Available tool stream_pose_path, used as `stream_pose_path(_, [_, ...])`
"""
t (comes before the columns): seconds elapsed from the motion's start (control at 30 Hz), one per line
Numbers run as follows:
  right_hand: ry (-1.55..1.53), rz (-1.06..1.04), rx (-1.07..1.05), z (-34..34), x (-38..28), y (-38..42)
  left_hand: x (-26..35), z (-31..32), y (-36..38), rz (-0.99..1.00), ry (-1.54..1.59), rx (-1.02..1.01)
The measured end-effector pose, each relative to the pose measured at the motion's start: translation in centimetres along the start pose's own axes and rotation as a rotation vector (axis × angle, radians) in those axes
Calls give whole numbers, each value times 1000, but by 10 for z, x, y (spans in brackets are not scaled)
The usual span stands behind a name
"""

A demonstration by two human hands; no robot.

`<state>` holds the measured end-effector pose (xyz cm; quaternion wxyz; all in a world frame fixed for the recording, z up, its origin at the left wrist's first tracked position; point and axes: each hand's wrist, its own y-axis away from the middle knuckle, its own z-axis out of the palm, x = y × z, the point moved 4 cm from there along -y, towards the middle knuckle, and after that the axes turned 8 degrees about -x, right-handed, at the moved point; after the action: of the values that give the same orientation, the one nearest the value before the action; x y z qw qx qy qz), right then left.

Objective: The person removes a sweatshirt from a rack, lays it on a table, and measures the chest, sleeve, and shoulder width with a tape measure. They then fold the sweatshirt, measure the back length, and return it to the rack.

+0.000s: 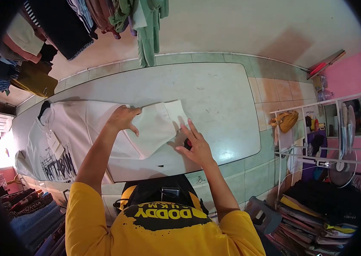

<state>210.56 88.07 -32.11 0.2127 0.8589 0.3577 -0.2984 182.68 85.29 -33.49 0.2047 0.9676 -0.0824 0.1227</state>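
A white shirt (73, 123) with black lettering lies spread on a pale table, its collar and a dark hanger (43, 109) at the left. A paper tag (55, 143) lies on its front. One sleeve (152, 128) stretches to the right. My left hand (122, 118) rests on the upper part of this sleeve, thumb and fingers apart. By the cuff is my right hand (195, 145), its fingers spread and a fingertip at the cuff's edge. A small dark object shows partly beneath the right hand; I cannot make out what it is.
The table (214, 94) has rounded corners and a small dark mark near its front edge. Hanging clothes (146, 34) line the back left. At the right stand a white metal rack (338, 100), a fan (342, 168) and folded clothes (317, 209). More folded fabric (35, 217) lies at lower left.
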Motion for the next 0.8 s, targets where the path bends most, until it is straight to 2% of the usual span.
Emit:
stream_pose_path(0.07, [0,9,5,5,-7,-11,-1,0,-3,15,4,-24])
stream_pose_path(0.13, [185,40,-101,20,-2,-19,-7,4,-7,-157,-3,-150])
stream_pose_path(0.17, [184,39,-101,23,0,-18,0,8,-8,-158,-4,-150])
stream_pose_path(0.23, [172,56,-113,23,-6,-15,23,0,-7,-366,-356,382])
stream_pose_path(0.27, [171,54,-116,24,-8,-12,37,7,-17,-322,-314,408])
stream_pose_path(0.3, [177,57,-137,25,-10,-8,60,5,-25,-219,-74,438])
stream_pose_path(0.33, [184,59,-158,26,-11,-3,86,6,-33,-155,168,280])
stream_pose_path(0.4, [141,76,-181,23,-15,4,129,27,-43,273,-36,222])
stream_pose_path(0.47, [101,94,-199,27,-6,11,136,48,-42,207,43,219])
stream_pose_path(0.53, [-745,242,40,35,23,13,129,48,-41,165,341,230])
stream_pose_path(0.57, [-745,243,40,39,29,13,125,49,-43,146,532,199])
stream_pose_path(0.63, [-964,190,266,36,32,14,122,44,-45,126,596,128])
stream_pose_path(0.8, [-800,157,262,41,25,2,122,40,-50,57,740,-7])
